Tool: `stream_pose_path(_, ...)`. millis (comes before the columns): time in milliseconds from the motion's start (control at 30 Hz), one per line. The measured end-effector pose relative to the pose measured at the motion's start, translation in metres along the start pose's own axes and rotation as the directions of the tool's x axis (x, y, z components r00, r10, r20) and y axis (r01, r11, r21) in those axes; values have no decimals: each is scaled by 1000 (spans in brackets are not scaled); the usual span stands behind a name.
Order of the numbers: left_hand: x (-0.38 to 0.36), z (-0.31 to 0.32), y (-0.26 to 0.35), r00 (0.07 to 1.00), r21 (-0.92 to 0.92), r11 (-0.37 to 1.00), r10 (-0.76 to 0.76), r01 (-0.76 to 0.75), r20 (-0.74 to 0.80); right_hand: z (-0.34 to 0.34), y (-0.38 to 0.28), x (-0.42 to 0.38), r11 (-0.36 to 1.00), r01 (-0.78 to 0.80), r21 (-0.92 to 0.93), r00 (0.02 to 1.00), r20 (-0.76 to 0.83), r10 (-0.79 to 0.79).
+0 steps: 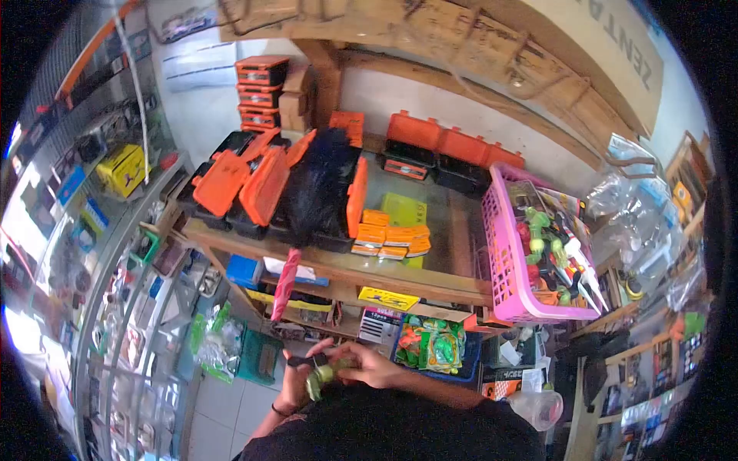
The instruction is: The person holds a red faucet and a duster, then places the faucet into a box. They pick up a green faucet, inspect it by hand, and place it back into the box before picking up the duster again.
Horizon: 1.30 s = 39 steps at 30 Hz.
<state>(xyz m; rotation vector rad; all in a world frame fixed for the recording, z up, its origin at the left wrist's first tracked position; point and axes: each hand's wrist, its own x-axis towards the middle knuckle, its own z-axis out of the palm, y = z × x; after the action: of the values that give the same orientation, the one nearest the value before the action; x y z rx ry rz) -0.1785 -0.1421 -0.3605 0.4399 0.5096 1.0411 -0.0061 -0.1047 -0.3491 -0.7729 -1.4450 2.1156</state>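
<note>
Near the bottom centre, in front of the body, my left hand is closed around a small green and black item whose kind I cannot make out. My right hand reaches in from the right, its fingers closed on the same item. Both hands are held below the edge of the wooden shelf. A feather duster with dark bristles and a pink handle lies across the black and orange cases above them.
Small orange boxes are stacked on the shelf. A pink basket of mixed tools stands at the right. Below it, a blue bin holds green packets. Glass shelving lines the left side.
</note>
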Motion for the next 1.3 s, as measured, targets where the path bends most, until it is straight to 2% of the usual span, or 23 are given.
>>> stream_pose_path(33,0,1,4,1000,-162,987,-2,5,15,6,2,10,970,76,-233,993,-73,-95)
stream_pose_path(67,3,-9,9,1000,-230,973,-13,12,0,10,5,19,878,134,-459,971,-116,-209)
stream_pose_path(100,2,-12,13,1000,-239,971,2,-3,-4,13,7,25,875,133,-465,974,-103,-202)
stream_pose_path(167,1,-14,24,1000,-383,923,28,-22,9,17,7,38,922,103,-374,970,-169,-177)
stream_pose_path(200,-1,-12,28,998,-383,923,52,-40,20,26,-4,39,856,164,-491,950,-156,-271)
stream_pose_path(233,-2,-17,29,998,-383,922,61,-47,26,33,-12,39,788,140,-599,942,-163,-292)
stream_pose_path(333,-9,-36,24,996,-383,920,85,-83,-12,43,-2,45,796,183,-576,926,-171,-336)
stream_pose_path(367,-12,-41,23,995,-383,919,92,-95,-28,40,6,47,711,210,-671,877,-192,-440)
stream_pose_path(400,-15,-46,23,993,-493,865,119,-93,21,38,11,50,616,221,-756,819,-199,-538)
stream_pose_path(433,-19,-51,23,986,-597,798,150,-82,66,35,13,54,615,216,-758,819,-202,-537)
stream_pose_path(467,-22,-60,22,998,-473,879,55,-68,-42,32,12,58,822,172,-543,856,-331,-397)
stream_pose_path(500,-26,-63,24,998,-478,876,52,-65,-40,29,10,62,954,112,-277,883,-413,-224)
stream_pose_path(533,-31,-63,28,996,-474,877,60,-82,-61,28,1,67,999,25,-31,899,-436,-36)
stream_pose_path(567,-34,-64,32,994,-466,879,70,-101,-83,28,-12,73,983,23,183,928,-369,47)
stream_pose_path(600,-37,-65,35,993,-493,864,65,-105,-98,26,-22,80,952,59,300,960,-277,28)
stream_pose_path(633,-39,-64,39,993,-491,865,66,-106,-99,29,-37,88,925,34,379,959,-273,76)
stream_pose_path(700,-45,-62,45,992,-506,854,83,-118,-90,40,-61,108,914,79,399,955,-293,45)
stream_pose_path(767,-50,-65,47,994,-488,867,71,-101,-78,46,-79,125,851,163,499,944,-330,12)
stream_pose_path(900,-53,-69,47,997,-458,886,62,-78,-49,49,-90,146,830,166,532,932,-360,44)
stream_pose_path(1000,-55,-77,42,997,-464,883,65,-74,-35,48,-77,147,852,281,441,897,-437,-69)
stream_pose_path(1133,-53,-75,41,992,-396,910,128,-124,-17,50,-47,123,895,310,319,901,-399,-170)
stream_pose_path(1233,-48,-76,41,979,-343,917,187,-202,-78,43,-15,94,939,280,199,889,-424,-175)
stream_pose_path(1300,-43,-77,44,964,-309,914,252,-265,-81,24,17,72,978,204,36,907,-384,-175)
